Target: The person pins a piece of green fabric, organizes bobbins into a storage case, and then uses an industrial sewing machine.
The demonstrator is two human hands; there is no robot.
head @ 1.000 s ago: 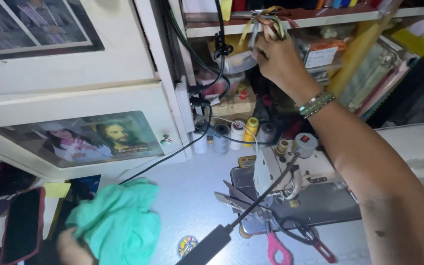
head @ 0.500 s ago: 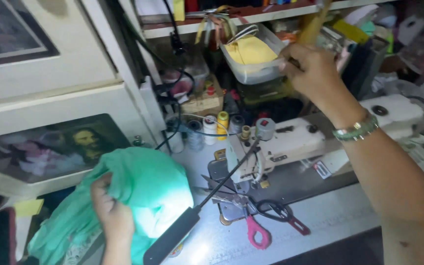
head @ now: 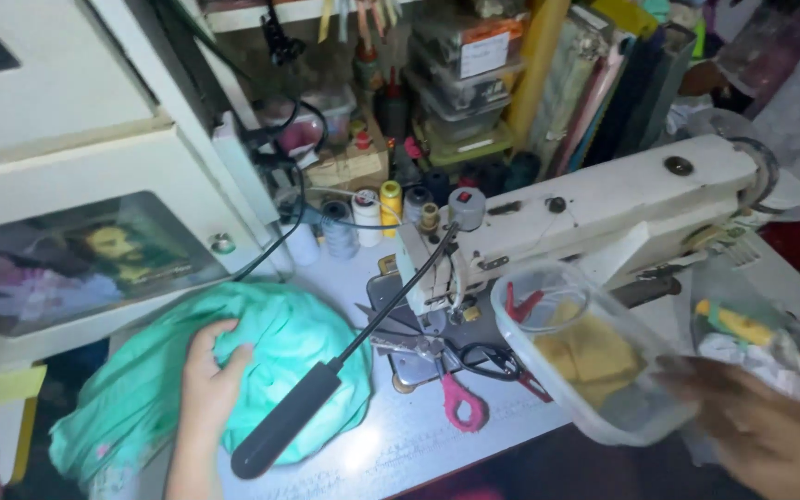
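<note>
Clear plastic container (head: 594, 356) now down off the shelf, gripped in right hand (head: 761, 431); left hand (head: 207, 384) pressed flat on green cloth (head: 261, 361).

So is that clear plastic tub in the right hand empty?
No. The clear plastic tub, held tilted by the right hand, has no lid and shows yellow pieces and something red and white inside.

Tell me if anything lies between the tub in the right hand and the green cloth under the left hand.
Yes. Between the tub and the cloth lie the scissors on the table and the black lamp arm slanting over the cloth.
</note>
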